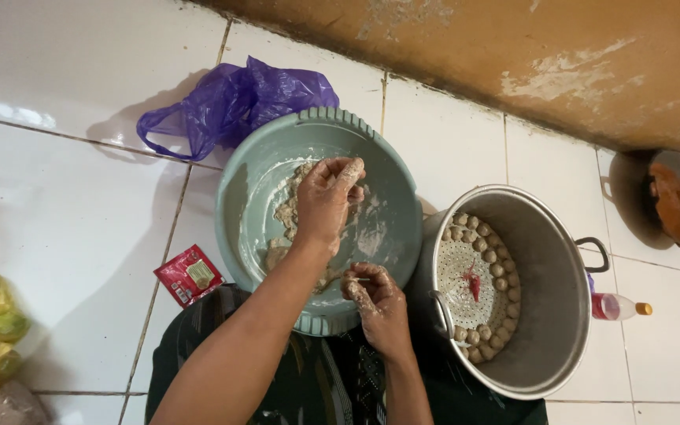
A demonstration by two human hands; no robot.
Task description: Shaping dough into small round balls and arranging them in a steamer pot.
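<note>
Our left hand [326, 201] squeezes dough in the basin [239, 197], our right hand [375, 303] pinches a spoon; balls [491, 256] ring the pot [548, 315], little dough [286, 208] remains.

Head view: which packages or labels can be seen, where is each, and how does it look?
Red sachet: flat, torn, on the white tile left of the green basin.
Small bottle: lying on the tile right of the metal pot, red label, orange cap.
No signs or screens.

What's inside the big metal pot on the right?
The metal pot holds a perforated steamer tray with small meatballs ringing its edge and a red scrap mid-tray. Whatever lies beneath the tray is hidden.
</note>
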